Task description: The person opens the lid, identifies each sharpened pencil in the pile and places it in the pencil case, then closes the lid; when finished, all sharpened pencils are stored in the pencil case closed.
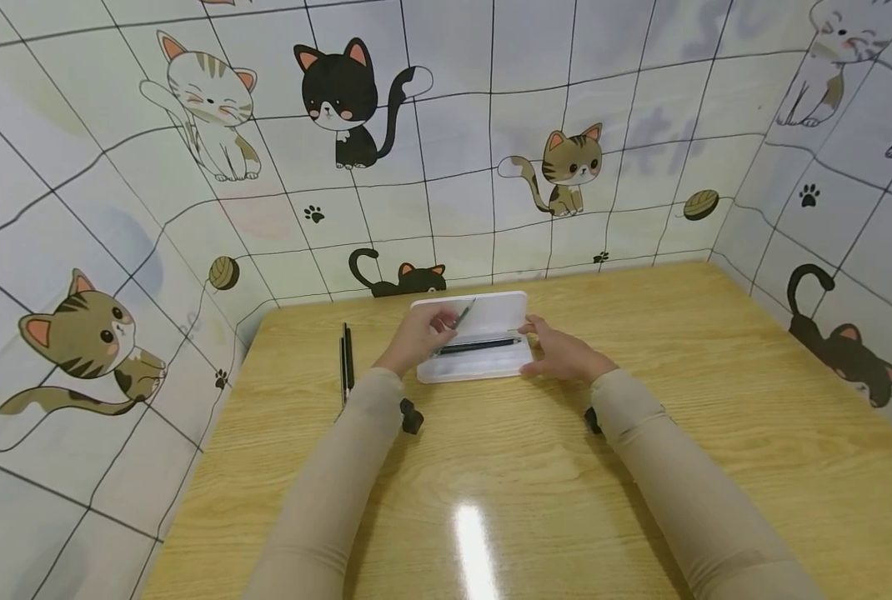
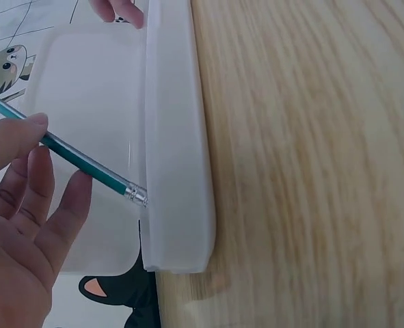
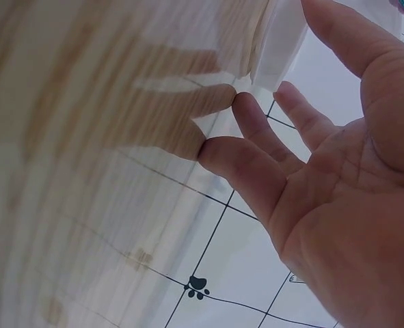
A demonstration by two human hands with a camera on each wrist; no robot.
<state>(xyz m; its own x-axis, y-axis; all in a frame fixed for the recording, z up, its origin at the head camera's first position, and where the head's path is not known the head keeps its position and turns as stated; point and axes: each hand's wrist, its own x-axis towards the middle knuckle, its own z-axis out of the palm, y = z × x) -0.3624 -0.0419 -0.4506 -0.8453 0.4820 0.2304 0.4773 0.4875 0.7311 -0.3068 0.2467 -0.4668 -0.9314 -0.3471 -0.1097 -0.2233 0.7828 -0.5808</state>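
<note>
At centre frame, the left hand (image 1: pixel 418 336) pinched a green pencil (image 2: pixel 85 166) above the open white pencil case (image 1: pixel 483 367), while the right hand (image 1: pixel 562 354), fingers relaxed, steadied its right end. A tilted pencil might have slipped onto the wooden table (image 1: pixel 536 492). Black pens (image 1: pixel 346 358) lay at left.

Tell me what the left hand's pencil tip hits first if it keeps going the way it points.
Most likely the white pencil case: the left hand aims the green pencil at the case's raised edge, its metal end almost there. Depth unclear.
</note>
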